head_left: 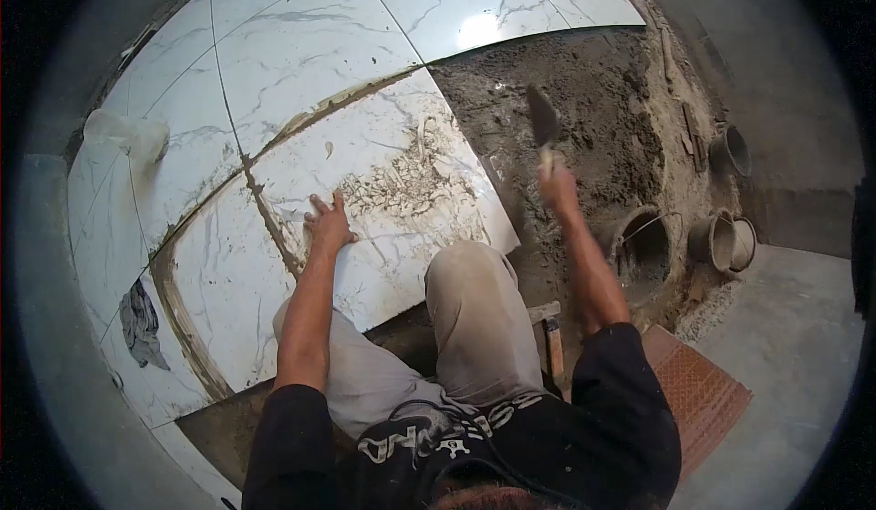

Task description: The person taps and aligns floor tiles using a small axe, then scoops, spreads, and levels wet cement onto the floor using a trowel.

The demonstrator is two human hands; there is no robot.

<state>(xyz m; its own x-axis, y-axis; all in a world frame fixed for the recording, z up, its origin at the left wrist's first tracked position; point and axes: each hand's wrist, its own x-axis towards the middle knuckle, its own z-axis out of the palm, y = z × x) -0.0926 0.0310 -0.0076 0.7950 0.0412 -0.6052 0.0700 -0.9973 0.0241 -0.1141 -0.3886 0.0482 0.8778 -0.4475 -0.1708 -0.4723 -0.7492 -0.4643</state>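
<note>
My left hand [329,223] lies with its fingers spread on a white marbled tile [365,277], left of a patch of crumbly mortar smears [415,182]. In my right hand [556,184] is the handle of a trowel [542,118], its blade pointing away from me above the wet grey mortar bed [593,99]. The blade looks slightly blurred. My knees are at the near edge of the smeared tile.
Buckets [643,241] [712,241] [730,151] stand along the right side. A hammer [554,346] is beside my right knee, near a reddish patterned tile [698,396]. A grey rag [140,327] and a plastic bag [128,136] lie on the left tiles.
</note>
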